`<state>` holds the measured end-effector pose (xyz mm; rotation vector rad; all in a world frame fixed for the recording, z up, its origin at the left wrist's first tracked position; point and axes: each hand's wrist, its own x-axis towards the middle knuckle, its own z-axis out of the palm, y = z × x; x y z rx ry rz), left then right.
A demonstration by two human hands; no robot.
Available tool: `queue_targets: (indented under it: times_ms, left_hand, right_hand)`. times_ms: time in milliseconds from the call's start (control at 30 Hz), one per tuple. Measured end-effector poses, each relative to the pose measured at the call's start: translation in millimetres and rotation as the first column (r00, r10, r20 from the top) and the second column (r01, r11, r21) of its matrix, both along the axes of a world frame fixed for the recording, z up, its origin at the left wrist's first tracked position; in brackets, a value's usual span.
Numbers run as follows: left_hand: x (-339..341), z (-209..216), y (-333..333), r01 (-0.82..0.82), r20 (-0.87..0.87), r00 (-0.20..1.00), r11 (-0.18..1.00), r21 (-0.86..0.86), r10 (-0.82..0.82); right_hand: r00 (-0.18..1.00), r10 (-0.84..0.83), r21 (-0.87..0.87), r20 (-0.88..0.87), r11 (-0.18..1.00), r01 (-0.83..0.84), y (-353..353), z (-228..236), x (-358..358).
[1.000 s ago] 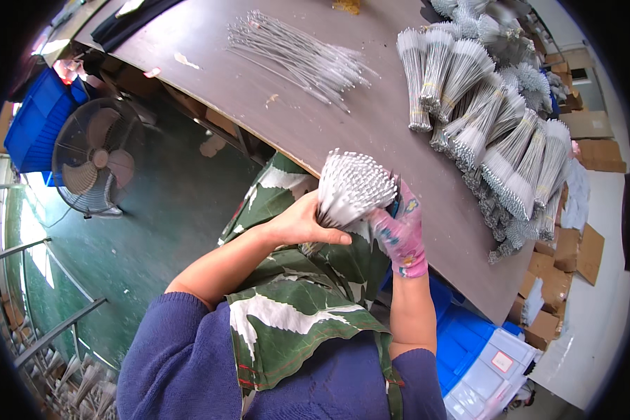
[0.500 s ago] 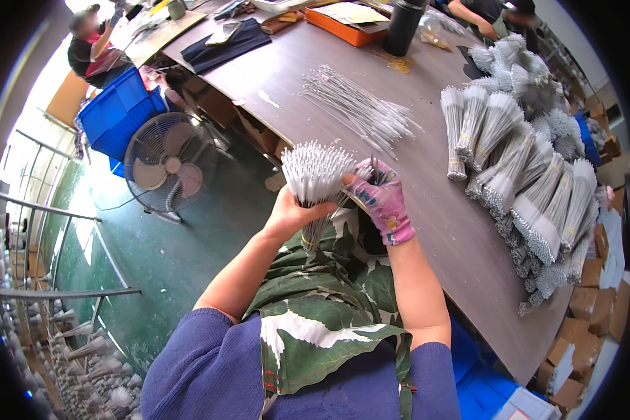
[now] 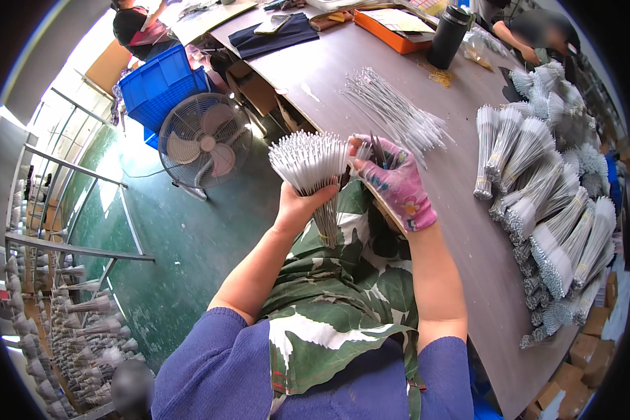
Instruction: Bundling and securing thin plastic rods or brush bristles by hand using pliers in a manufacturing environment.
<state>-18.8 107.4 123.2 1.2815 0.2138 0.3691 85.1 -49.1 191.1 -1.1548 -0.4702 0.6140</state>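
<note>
A thick bundle of thin wire brushes (image 3: 308, 162) with white bristle heads stands upright in front of my apron. My bare left hand (image 3: 302, 203) is closed round it just below the heads, with the wire stems hanging down. At its right side is my right hand (image 3: 397, 183), in a pink patterned glove with bare fingertips. The right fingers pinch a few white brush ends (image 3: 363, 151) beside the bundle. A dark pointed tool (image 3: 378, 148), its kind unclear, sticks up from the same hand. Loose wire brushes (image 3: 399, 112) lie on the table just beyond.
Many tied brush bundles (image 3: 539, 203) are heaped along the right of the table (image 3: 469, 280). A black tumbler (image 3: 449, 38) and an orange tray (image 3: 392, 31) stand at the back. A floor fan (image 3: 206, 143) and blue crates (image 3: 157, 84) are to the left. Other people work at the far edges.
The whole view has swung, so the surroundings sit further right. The bundle tilts slightly more to the left, and the right fingers have moved a little apart from it with the brush ends.
</note>
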Motion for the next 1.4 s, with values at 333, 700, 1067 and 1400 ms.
queue_targets:
  times_ms: [333, 700, 1067, 1400]
  left_hand:
    - [5.8, -9.4, 7.3, 0.070, -0.049, 0.996, 0.991, -0.117, -0.076]
    - [8.1, -5.8, 1.6, 0.052, -0.052, 0.997, 0.996, 0.067, -0.048]
    - [6.1, -10.3, -0.6, 0.041, -0.012, 0.999, 0.998, 0.054, -0.041]
    - [4.6, -17.1, 4.8, 0.067, -0.007, 0.998, 0.998, 0.013, -0.067]
  right_hand:
    - [0.966, -0.159, 0.024, 0.202, 0.987, 0.157, -8.2, -2.5, -7.5]
    - [0.926, -0.138, -0.095, 0.350, 0.979, 0.182, -0.7, 5.5, -1.6]
    - [0.922, 0.026, -0.165, 0.387, 0.985, 0.041, 5.4, 15.9, 14.0]
    - [0.940, 0.097, -0.161, 0.326, 0.986, -0.046, 4.3, 26.5, -1.4]
